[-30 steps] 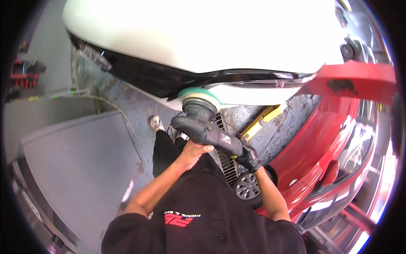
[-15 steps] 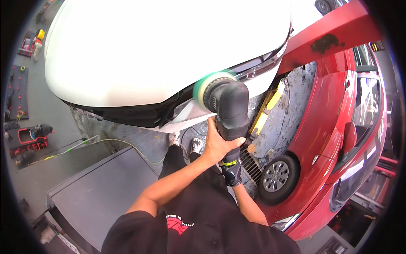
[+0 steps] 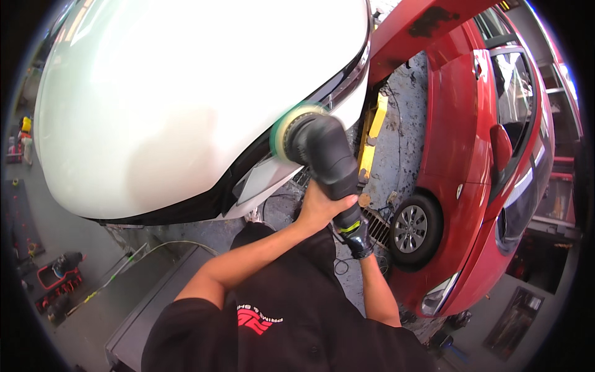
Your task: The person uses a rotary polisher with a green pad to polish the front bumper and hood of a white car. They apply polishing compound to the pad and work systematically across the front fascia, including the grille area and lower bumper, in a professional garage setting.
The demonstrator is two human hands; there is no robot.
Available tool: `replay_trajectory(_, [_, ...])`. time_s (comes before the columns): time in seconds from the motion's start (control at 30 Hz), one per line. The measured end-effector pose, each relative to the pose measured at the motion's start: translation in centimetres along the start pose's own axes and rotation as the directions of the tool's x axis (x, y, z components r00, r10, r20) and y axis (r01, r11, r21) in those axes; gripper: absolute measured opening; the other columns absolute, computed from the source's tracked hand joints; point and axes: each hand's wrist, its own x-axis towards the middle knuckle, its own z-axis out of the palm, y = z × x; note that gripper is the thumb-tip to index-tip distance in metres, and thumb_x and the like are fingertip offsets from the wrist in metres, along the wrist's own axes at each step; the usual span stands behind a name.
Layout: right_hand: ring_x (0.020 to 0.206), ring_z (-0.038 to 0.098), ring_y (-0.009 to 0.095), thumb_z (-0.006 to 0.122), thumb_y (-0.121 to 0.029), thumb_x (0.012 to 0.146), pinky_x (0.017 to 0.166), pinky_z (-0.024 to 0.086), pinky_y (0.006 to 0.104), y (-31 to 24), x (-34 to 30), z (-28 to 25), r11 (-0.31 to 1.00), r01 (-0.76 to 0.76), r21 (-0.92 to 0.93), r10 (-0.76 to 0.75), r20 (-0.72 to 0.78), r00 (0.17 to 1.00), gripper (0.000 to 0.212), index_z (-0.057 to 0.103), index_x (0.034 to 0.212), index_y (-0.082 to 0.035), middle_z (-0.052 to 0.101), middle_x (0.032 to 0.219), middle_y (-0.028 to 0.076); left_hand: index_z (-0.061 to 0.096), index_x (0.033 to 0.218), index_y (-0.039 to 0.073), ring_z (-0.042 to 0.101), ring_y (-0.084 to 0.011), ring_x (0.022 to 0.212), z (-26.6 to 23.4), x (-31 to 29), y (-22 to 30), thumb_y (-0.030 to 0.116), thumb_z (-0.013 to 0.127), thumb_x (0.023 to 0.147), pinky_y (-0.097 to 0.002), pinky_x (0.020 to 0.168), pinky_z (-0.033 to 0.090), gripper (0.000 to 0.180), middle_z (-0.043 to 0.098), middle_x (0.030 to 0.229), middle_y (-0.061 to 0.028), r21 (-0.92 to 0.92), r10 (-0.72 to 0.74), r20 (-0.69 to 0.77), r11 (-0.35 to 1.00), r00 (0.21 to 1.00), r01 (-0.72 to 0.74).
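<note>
A white car's hood [image 3: 173, 99] fills the upper left; a red car [image 3: 455, 139] stands at right. At centre, a black polisher [image 3: 330, 150] has swung from slanting sideways a second ago to pointing mostly forward. The bare left hand [image 3: 319, 208] grips its body; the gloved right hand [image 3: 357, 240], its rear. Its blurred, green-edged pad [image 3: 281, 139] is at the hood's edge; polishing there appears under way.

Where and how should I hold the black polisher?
Take the polisher by its long body, probably from your side: that body is narrow and runs toward you, while the round pad at the far end faces the white bodywork and looks blurred.
</note>
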Motion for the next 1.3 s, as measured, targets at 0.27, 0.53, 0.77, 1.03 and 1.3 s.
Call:
replay_trajectory(0.27, [0.092, 0.070, 0.016, 0.084, -0.009, 0.077, 0.083, 0.057, 0.0343, -2.2, 10.1, -11.8, 0.994, -0.028, 0.101, 0.019, 0.088, 0.996, 0.046, 0.067, 0.120, -0.004, 0.074, 0.106, 0.006, 0.059, 0.123, 0.001, 0.062, -0.0180, 0.104, 9.7, 12.0, -0.3, 0.022, 0.086, 0.080, -0.0355, 0.095, 0.051, 0.055, 0.063, 0.114, -0.0074, -0.083, 0.117, -0.032, 0.989, 0.993, -0.120])
replay_trajectory(0.53, [0.092, 0.067, 0.013, 0.083, -0.005, 0.078, 0.083, 0.057, 0.0317, -4.4, 22.0, -24.0, 0.975, -0.091, 0.203, 0.032, 0.279, 0.960, 0.047, 0.065, 0.122, -0.004, 0.072, 0.104, 0.002, 0.052, 0.129, 0.002, 0.061, -0.0184, 0.108, 20.0, 24.0, -2.9, 0.019, 0.085, 0.082, -0.0364, 0.097, 0.050, 0.060, 0.061, 0.118, -0.0087, -0.082, 0.037, -0.239, 0.995, 0.970, -0.059])
replay_trajectory(0.77, [0.082, 0.061, 0.008, 0.082, -0.010, 0.083, 0.070, 0.053, 0.0281, -6.0, 34.3, -27.3, 0.941, -0.106, 0.320, -0.027, 0.387, 0.922, 0.042, 0.064, 0.120, -0.003, 0.068, 0.100, -0.001, 0.048, 0.135, 0.002, 0.059, -0.0203, 0.114, 21.0, 35.3, -3.6, 0.014, 0.083, 0.084, -0.0378, 0.103, 0.048, 0.063, 0.059, 0.124, -0.0099, 0.133, 0.199, -0.314, 0.977, 0.928, -0.165])
replay_trajectory(1.03, [0.067, 0.056, 0.009, 0.082, -0.017, 0.076, 0.058, 0.050, 0.0304, -17.2, 44.9, -29.1, 0.987, 0.138, 0.079, -0.153, 0.228, 0.962, 0.036, 0.065, 0.105, -0.003, 0.064, 0.083, 0.000, 0.043, 0.136, 0.001, 0.062, -0.0220, 0.112, 20.4, 49.5, -1.4, 0.012, 0.084, 0.080, -0.0370, 0.099, 0.051, 0.071, 0.061, 0.122, -0.0126, 0.037, 0.251, -0.351, 0.966, 0.902, -0.255])
replay_trajectory(1.3, [0.070, 0.057, 0.012, 0.084, -0.014, 0.074, 0.063, 0.050, 0.0294, -20.4, 51.9, -31.1, 0.978, 0.208, 0.010, -0.202, 0.281, 0.938, 0.043, 0.065, 0.112, -0.006, 0.065, 0.085, -0.001, 0.049, 0.124, 0.006, 0.064, -0.0184, 0.097, 20.4, 55.9, 1.5, 0.006, 0.081, 0.079, -0.0345, 0.087, 0.057, 0.056, 0.062, 0.109, -0.0083, -0.022, 0.222, -0.401, 0.968, 0.889, -0.251])
